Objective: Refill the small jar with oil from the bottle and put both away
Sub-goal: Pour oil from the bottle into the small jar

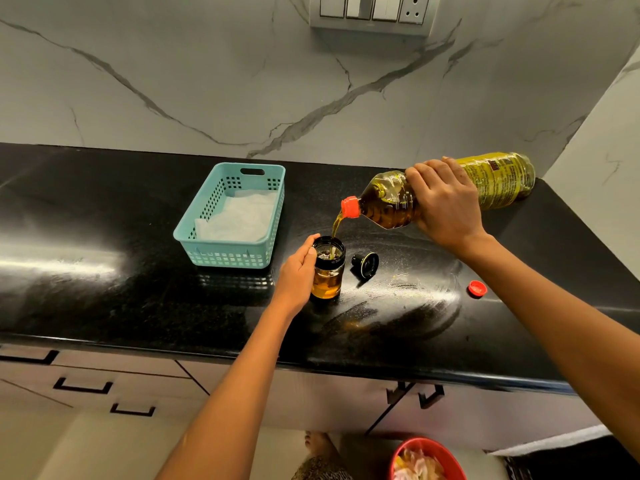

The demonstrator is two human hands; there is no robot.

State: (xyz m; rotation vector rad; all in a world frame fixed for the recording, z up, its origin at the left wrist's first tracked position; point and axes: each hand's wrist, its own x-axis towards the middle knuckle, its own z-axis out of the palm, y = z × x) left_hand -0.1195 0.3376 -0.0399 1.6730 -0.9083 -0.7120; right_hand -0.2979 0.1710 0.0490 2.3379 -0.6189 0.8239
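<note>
My right hand (445,204) grips the oil bottle (391,200) around its middle and holds it tipped nearly level, red neck pointing left. A thin stream of golden oil runs from the neck into the small glass jar (327,271), which stands upright on the black counter (104,271) and is partly filled with oil. My left hand (298,271) holds the jar's left side, fingers curled around it. The jar's black lid (365,264) lies on the counter just right of the jar. The bottle's red cap (477,289) lies farther right.
A teal plastic basket (228,254) lined with white paper stands left of the jar. Oil smears shine on the counter in front of the lid. The marble wall carries a switch panel (374,12). A red bin (427,459) sits on the floor below the drawers.
</note>
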